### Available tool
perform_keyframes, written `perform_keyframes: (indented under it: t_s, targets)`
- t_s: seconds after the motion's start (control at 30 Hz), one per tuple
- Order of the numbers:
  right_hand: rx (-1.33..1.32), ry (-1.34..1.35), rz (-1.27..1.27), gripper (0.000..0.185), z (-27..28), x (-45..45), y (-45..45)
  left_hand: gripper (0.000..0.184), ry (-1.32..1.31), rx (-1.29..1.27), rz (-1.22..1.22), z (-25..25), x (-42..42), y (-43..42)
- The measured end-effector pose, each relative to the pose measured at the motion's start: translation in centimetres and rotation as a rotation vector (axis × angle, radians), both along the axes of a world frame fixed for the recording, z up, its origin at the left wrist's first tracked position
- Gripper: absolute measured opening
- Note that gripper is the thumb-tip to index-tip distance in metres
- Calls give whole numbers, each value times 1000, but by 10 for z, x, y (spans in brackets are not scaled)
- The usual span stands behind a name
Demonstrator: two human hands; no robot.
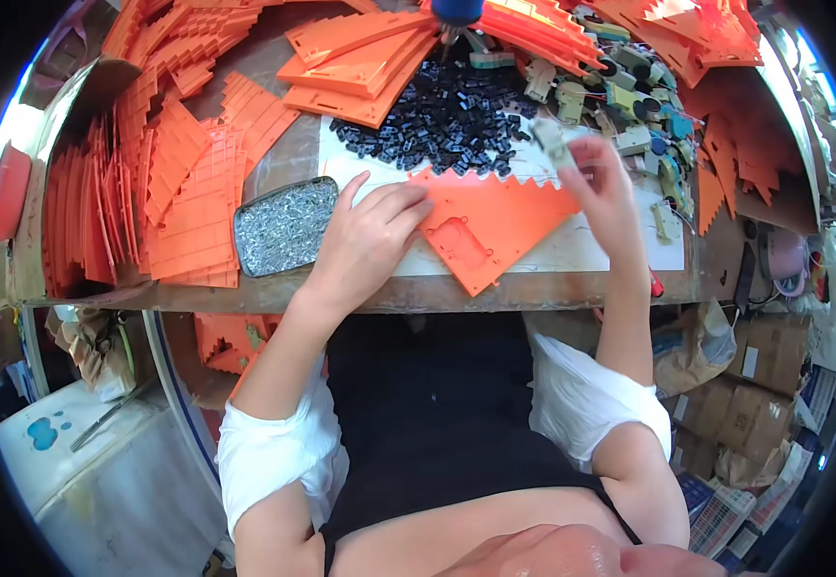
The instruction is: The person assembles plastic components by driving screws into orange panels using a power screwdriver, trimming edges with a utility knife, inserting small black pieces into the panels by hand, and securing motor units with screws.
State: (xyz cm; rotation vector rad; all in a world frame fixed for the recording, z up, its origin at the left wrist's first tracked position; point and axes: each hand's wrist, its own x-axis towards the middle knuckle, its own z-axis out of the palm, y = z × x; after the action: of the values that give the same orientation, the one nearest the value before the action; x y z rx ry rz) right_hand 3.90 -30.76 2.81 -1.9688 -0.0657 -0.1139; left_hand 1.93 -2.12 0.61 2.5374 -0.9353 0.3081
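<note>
An orange plastic panel (504,226) with a stepped edge and a shallow rectangular recess lies on white paper in front of me. At its left corner my left hand (374,226) has its thumb side and bent fingertips closed on the edge, while its outer finger sticks out. My right hand (602,188) is raised over the panel's right corner. Its fingers pinch a small pale grey-green plastic part (552,144), slightly blurred. Beyond the panel spreads a heap of small black plastic pieces (437,115). A tray of small metal screws (286,229) stands left of my left hand.
Orange panels (192,202) are stacked at the left, with more panels (355,62) at the back. Pale plastic parts with wires (629,106) are heaped at the right. A blue tool (456,10) hangs above the black pieces. Cardboard boxes (745,404) stand lower right.
</note>
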Motion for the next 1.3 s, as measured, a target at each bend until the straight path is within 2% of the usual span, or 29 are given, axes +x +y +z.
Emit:
perform_keyframes:
  t_s: [0.13,0.2,0.3,0.43,0.57,0.63,0.67,0.7,0.73,0.77,0.8,0.83,0.87,0.93,0.97,1.03,1.07,1.13,1.2,1.23,1.3]
  targets:
    - [-95,-46,155,28,3,-55,37,32,17,-23,-9,-3,2,3]
    - [-524,-328,212,33,-3,-69,51,31,23,-15,-7,-2,1,3]
    - [-593,-417,205,36,-7,-74,69,31,-24,2,-31,-3,2,1]
    - [-667,-343,266,39,-12,-76,74,30,-40,-20,-24,-10,2,1]
    - [-832,-388,347,37,15,-68,66,34,-27,-17,-34,-6,2,1]
    - [-602,-327,470,38,33,-49,56,36,-7,-24,-38,1,2,6]
    - [-459,-310,398,39,47,-39,50,35,-21,-94,4,7,2,16]
    - [-429,-597,330,32,64,-22,48,35,-23,-159,43,13,-2,27]
    - [-214,-612,257,40,77,-11,46,31,29,-118,165,23,-8,42]
    - [40,-641,165,39,89,-1,53,27,71,-75,284,31,-11,56]
    - [110,-708,212,41,99,14,57,27,75,-64,279,29,-11,68]
    - [118,-707,209,41,106,24,65,24,144,35,316,26,-12,78]
    - [72,-790,126,52,113,32,76,21,211,133,356,23,-13,83]
    - [-24,-947,-46,76,119,47,99,17,208,127,363,16,-11,85]
    - [-21,-943,-47,76,118,55,111,14,209,111,364,14,-11,85]
    - [243,-425,382,79,114,71,128,12,217,50,382,13,-11,85]
    - [238,-418,388,79,109,77,131,10,222,-17,404,11,-12,85]
    - [250,-213,522,83,102,83,134,9,182,-98,407,6,-13,86]
    - [267,-196,550,88,98,66,119,7,137,-178,401,2,-13,88]
    - [396,-220,626,82,88,57,108,7,120,-217,408,-1,-11,88]
    - [674,-336,846,95,72,59,105,8,103,-264,414,-5,-9,87]
